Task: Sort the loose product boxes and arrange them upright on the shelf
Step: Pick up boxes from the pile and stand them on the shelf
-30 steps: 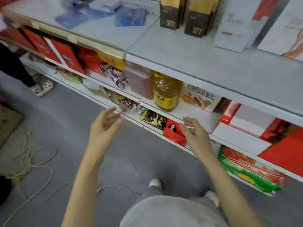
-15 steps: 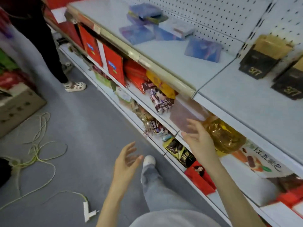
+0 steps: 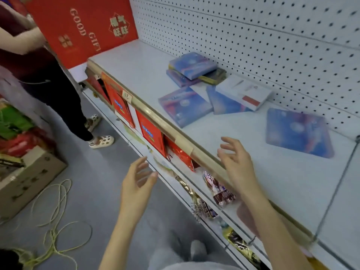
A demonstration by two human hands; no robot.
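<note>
Blurred blue boxes [image 3: 185,106] flat on shelf [image 3: 253,152], left hand [image 3: 136,182] and right hand [image 3: 236,166] spread, empty.

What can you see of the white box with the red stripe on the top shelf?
The white box is flat and rectangular, apparently cardboard, with a red stripe near its right end and faint print too blurred to read. It lies flat, not upright, close to the pegboard. It rests partly on a blue box beneath it, slightly askew. Neither hand touches it; the right hand hovers open nearer the shelf's front edge.
</note>
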